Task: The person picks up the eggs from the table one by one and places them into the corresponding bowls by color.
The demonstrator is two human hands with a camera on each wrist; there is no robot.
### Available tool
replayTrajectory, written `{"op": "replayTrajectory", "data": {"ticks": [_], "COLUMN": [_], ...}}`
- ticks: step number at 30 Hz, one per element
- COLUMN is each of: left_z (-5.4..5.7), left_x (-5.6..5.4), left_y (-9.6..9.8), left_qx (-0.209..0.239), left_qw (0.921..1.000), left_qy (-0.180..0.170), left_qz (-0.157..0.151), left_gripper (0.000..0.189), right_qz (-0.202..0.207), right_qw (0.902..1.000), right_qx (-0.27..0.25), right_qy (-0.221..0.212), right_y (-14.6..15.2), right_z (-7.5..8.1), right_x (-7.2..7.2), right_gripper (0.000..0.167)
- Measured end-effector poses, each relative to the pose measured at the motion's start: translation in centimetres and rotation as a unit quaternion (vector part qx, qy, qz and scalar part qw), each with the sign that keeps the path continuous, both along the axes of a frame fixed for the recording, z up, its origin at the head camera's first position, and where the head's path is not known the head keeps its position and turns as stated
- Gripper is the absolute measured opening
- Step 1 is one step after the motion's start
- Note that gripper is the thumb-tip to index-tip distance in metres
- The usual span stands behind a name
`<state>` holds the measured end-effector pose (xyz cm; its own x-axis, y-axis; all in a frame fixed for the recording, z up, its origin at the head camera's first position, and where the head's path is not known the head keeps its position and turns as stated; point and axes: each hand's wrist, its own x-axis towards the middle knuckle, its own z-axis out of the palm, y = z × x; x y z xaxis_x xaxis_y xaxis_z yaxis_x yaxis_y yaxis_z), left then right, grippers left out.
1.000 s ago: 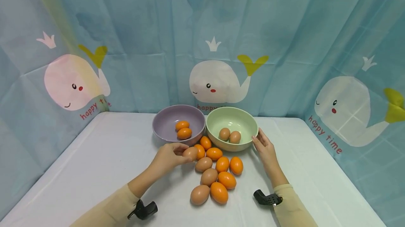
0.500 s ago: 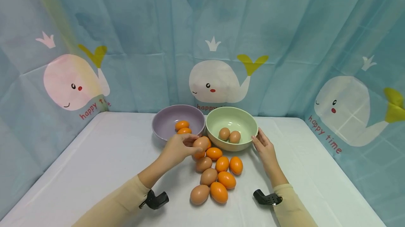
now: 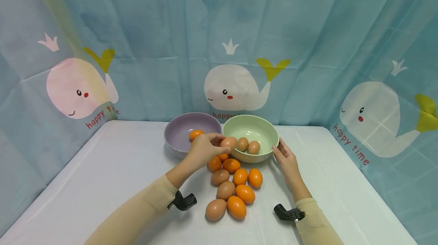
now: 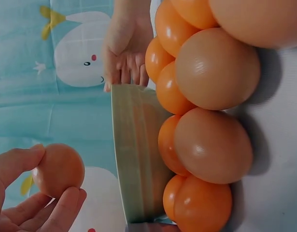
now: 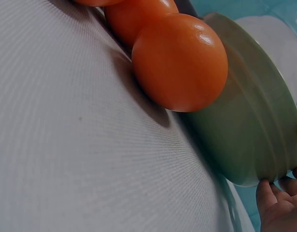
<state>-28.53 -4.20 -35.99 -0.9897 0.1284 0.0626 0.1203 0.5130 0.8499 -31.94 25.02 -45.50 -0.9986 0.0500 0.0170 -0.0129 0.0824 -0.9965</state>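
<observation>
My left hand [image 3: 202, 150] pinches a brown egg [image 3: 228, 144] between thumb and fingers, at the left rim of the green bowl [image 3: 267, 131]. In the left wrist view the held egg [image 4: 60, 170] shows plainly, with fingertips at both sides. Two brown eggs [image 3: 253, 147] lie inside that bowl. At its right side my right hand [image 3: 287, 161] rests its fingertips against the outer wall; the right wrist view shows the fingers [image 5: 267, 193] touching the wall from outside. The purple bowl [image 3: 172, 135] stands to the left, partly behind my left hand, with an orange egg [image 3: 196, 135] visible in it.
In front of the bowls, several orange eggs [image 3: 245, 194] and three brown eggs [image 3: 226, 190] lie close together on the white tablecloth [image 3: 119, 169]. A blue curtain [image 3: 154, 85] with printed whales hangs behind the table. Each wrist wears a black camera [image 3: 184, 201].
My left hand has lifted the brown egg from beside the purple bowl and carried it up and right to the green bowl's rim. My right hand has stayed at the green bowl.
</observation>
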Motion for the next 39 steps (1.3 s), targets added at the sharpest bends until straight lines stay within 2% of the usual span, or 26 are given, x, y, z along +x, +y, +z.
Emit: {"op": "replayTrajectory", "data": {"ticks": [7,16,26,30,34,39], "left_z": [0.0,0.2,0.5,0.3,-0.1,-0.6], "left_x": [-1.3,-3.1,-4.8,-5.5,-6.1,-6.8], "left_y": [1.0,2.2,3.5,4.0,4.4,4.9], "left_qx": [0.013,0.018,-0.016,-0.005,0.007,0.0], "left_qw": [0.9996,0.9995,0.9995,0.9995,0.9998,0.9998], "left_qy": [0.021,0.02,0.027,0.031,0.019,0.019], "left_qz": [-0.017,-0.015,-0.007,-0.006,-0.003,0.003], "left_gripper": [0.04,0.043,0.047,0.045,0.043,0.042], "right_qz": [0.0,-0.002,0.0,0.002,0.0,-0.002], "right_qw": [1.0,1.0,1.0,1.0,1.0,1.0], "right_qx": [-0.002,0.001,-0.001,-0.004,-0.004,0.001], "right_qy": [0.003,0.003,0.003,0.003,0.005,0.006], "right_y": [0.0,0.1,0.2,0.2,0.1,0.1], "right_z": [0.0,-0.1,0.0,-0.1,-0.2,-0.2], "right_x": [0.0,-0.1,-0.1,-0.1,0.0,0.0], "right_gripper": [0.069,0.07,0.07,0.07,0.068,0.067]}}
